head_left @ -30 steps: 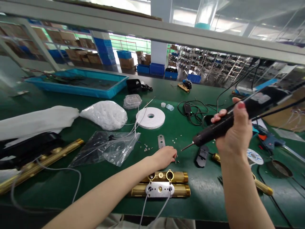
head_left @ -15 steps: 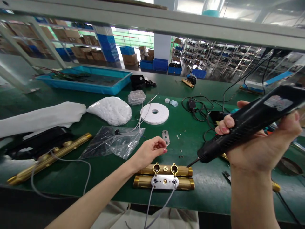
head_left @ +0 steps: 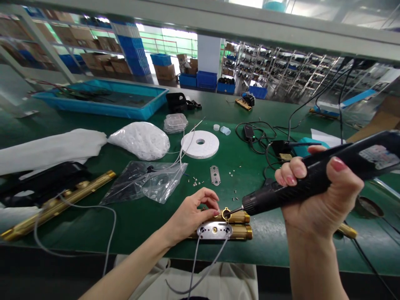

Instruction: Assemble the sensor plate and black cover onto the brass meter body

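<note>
Left hand curled over brass tube, grip unclear | right hand grasping screwdriver, slanted

Open for passage at three o'clock from the brass bars, across bare desk to the right forearm; blocked at two by the power screwdriver, at ten by the left hand, at six by trailing grey wires, at twelve by a loose metal plate.
</note>
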Motion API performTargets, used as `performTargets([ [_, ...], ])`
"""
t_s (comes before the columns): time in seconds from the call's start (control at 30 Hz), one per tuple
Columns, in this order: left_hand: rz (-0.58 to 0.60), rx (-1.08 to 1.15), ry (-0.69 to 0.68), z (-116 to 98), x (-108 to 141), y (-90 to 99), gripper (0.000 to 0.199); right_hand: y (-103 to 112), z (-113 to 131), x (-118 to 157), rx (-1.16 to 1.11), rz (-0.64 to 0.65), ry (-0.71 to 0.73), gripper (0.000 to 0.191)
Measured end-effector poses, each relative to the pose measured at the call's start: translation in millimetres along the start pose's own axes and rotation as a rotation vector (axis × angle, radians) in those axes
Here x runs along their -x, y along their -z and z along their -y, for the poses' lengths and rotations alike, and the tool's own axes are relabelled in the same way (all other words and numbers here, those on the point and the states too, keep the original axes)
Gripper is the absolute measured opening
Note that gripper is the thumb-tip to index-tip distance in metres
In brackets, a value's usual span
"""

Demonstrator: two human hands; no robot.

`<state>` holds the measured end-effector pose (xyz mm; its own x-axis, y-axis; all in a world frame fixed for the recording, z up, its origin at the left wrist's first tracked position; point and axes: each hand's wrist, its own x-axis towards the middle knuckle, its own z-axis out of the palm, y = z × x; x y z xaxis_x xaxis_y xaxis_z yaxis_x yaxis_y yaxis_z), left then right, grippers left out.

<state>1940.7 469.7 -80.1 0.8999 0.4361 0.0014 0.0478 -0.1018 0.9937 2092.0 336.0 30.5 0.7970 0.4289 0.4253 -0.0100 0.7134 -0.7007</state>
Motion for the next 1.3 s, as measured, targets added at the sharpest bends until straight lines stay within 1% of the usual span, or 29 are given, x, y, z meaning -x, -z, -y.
performTargets([
  [0.33,0.027,0.082,0.034,3.7,6.4,-1.7,0.025,-0.3,-5.7,6.4,-0.034,-0.016,0.030,0.023],
  [0.53,-0.007,0.189,0.054,8.1,8.0,-3.6,0.023,-1.8,-7.6,9.3,-0.007,-0.004,0.051,0.022],
  [0.63,-0.031,0.201,0.055,7.3,9.3,-7.1,0.023,-4.1,-8.1,12.4,-0.003,0.005,0.062,0.022],
  [0.73,-0.047,0.131,0.031,5.4,10.5,-10.8,0.017,-6.4,-6.5,15.3,0.012,0.013,0.061,0.022],
  [0.87,-0.071,-0.038,-0.049,5.6,11.9,-11.7,0.012,-5.9,-2.0,16.5,0.034,0.005,0.083,0.023],
  [1.0,-0.071,-0.131,-0.092,7.2,13.2,-9.6,0.012,-2.8,0.0,16.5,0.044,0.004,0.100,0.023],
  [1.2,-0.082,-0.222,-0.124,8.5,15.8,-9.3,0.015,-4.6,-2.1,20.1,0.028,-0.012,0.064,0.023],
  [1.3,-0.113,-0.348,-0.192,8.2,16.9,-11.1,0.012,-5.2,-2.6,21.9,0.026,-0.013,0.054,0.022],
])
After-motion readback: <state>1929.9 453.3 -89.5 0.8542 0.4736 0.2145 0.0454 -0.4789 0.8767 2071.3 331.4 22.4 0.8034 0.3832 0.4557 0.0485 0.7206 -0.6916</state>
